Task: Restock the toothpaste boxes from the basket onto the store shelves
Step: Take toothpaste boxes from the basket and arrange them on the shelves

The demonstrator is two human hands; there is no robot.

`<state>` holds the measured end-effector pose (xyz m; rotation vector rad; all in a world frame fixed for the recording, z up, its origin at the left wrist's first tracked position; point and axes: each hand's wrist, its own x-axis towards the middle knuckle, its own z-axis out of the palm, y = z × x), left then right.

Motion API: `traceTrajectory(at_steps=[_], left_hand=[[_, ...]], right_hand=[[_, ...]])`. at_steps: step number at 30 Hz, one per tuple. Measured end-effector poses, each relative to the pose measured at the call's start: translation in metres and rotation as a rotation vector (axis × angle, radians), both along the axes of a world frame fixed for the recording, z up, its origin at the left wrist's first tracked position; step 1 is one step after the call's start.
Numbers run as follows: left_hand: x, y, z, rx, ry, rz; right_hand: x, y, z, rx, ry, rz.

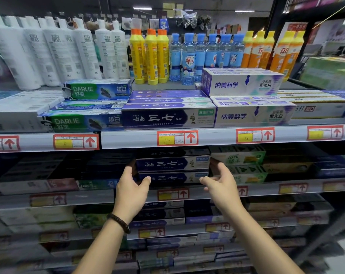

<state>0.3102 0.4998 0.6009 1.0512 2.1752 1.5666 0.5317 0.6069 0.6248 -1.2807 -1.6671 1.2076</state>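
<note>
Both hands are up at the second shelf (100, 196), one at each end of the stack of dark-blue toothpaste boxes (171, 164).

- The left hand (132, 187) has fingers running up past the stack's left end, thumb reaching toward the front of the lowest box (173, 177).
- The right hand (224, 183) mirrors that at the right end, thumb and one finger pointing inward.
- Both are spread wide, fingers loosely curved, carrying nothing. That shelf is dark, so I can't tell if the fingertips touch the cardboard or sit just off it.

Why the pose: my read is end-bracketing. Long thin boxes skew easily. A hand at each end keeps them parallel to the shelf edge and flush with the pile. That fits either seating a box or squaring the stack.

Placement logic:
- Boxes lie flat, long side and brand face outward, stacked in one brand column.
- The same dark-blue brand (153, 118) sits directly above on the top shelf (128, 139), so the facings line up vertically.
- The red price tag (172, 194) is on the rail just below the stack.
- The green boxes (239, 158) sit just beside it on the right, so the right hand works in the narrow gap between the two stacks.

The basket is not in view, so there's no telling how much stock is left.

Risks, as I judge them: knocking the green boxes out of line, or shoving the upper box back so its face no longer sits flush.
</note>
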Motion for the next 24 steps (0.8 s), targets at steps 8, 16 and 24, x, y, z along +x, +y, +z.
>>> traceTrajectory(at_steps=[8, 16, 24], left_hand=[[-0.009, 0.016, 0.013, -0.054, -0.022, -0.019], [-0.019, 0.023, 0.012, -0.119, -0.025, -0.022], [-0.018, 0.026, 0.015, -0.194, -0.058, -0.068]], right_hand=[[-0.018, 0.01, 0.01, -0.033, -0.03, -0.008], [-0.026, 0.021, 0.009, -0.109, 0.065, 0.034], [-0.024, 0.021, 0.005, -0.155, 0.077, 0.037]])
